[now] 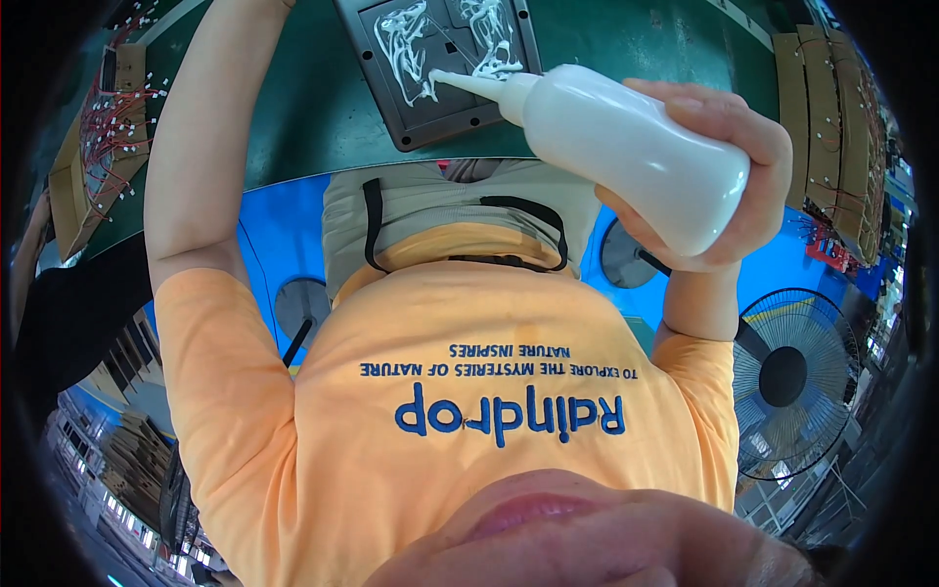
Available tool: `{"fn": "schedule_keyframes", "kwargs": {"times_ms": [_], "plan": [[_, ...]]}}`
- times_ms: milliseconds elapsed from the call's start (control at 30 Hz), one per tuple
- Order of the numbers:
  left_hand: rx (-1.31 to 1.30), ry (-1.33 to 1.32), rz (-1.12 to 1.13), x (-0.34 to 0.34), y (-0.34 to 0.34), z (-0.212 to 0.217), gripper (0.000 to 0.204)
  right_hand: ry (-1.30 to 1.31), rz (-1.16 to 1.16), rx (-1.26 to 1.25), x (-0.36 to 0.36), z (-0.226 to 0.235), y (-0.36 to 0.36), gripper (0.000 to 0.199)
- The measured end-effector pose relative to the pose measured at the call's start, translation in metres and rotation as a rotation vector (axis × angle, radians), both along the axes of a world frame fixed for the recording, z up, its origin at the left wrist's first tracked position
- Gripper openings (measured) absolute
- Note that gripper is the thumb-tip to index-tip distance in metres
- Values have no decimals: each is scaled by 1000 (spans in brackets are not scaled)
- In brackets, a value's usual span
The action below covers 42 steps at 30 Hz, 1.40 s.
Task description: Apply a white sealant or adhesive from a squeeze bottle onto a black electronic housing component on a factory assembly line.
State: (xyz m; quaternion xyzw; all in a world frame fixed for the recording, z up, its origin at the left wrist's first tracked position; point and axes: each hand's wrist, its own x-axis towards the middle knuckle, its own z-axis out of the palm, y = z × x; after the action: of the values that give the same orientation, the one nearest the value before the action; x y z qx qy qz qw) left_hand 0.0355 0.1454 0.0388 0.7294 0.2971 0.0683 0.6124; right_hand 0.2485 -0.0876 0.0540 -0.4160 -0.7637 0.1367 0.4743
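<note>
In the head view, the right hand (768, 176) is curling its fingers (719, 115) around a white squeeze bottle (626, 147), apparently steadying its nozzle (471, 85) at white paste (497, 69) on the dark housing (421, 129) atop the table (636, 29), while the left hand is lying out of frame, its grip untellable.

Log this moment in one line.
right hand: gripping white squeeze bottle; nozzle: tip at white paste; paste: on dark panel; panel: on green table; left hand: out of view

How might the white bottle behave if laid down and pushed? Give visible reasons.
The white bottle would probably roll, since its body looks rounded. Its smooth, glossy surface may feel slippery. The long, thin nozzle might snag.
</note>
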Motion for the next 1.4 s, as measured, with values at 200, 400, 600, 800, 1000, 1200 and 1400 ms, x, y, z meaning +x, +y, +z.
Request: {"fn": "schedule_keyframes", "kwargs": {"times_ms": [200, 400, 600, 800, 1000, 1200, 1400], "plan": [[-67, 19, -27, 1, 1, 1, 36, 95, 100, -22, -1, 0, 0, 62], [-3, 14, 11, 0, 1, 1, 35, 12, 75, -33, -6, -2, 4, 64], [-72, 28, 5, 2, 3, -2, 37, -58, 122, -81, -3, 1, 7, 63], [-23, 13, 31, 0, 1, -1, 37, -73, 8, -39, -2, 10, 4, 62], [-57, 28, -12, 3, 2, 1, 37, -96, 18, -8, -8, 10, 17, 64], [-28, 47, 0, 2, -3, 7, 37, -54, -4, 27, -16, 16, 19, 64], [52, 75, 47, 1, -6, 10, 38, -82, -29, 100, -19, 18, 29, 64]]}}
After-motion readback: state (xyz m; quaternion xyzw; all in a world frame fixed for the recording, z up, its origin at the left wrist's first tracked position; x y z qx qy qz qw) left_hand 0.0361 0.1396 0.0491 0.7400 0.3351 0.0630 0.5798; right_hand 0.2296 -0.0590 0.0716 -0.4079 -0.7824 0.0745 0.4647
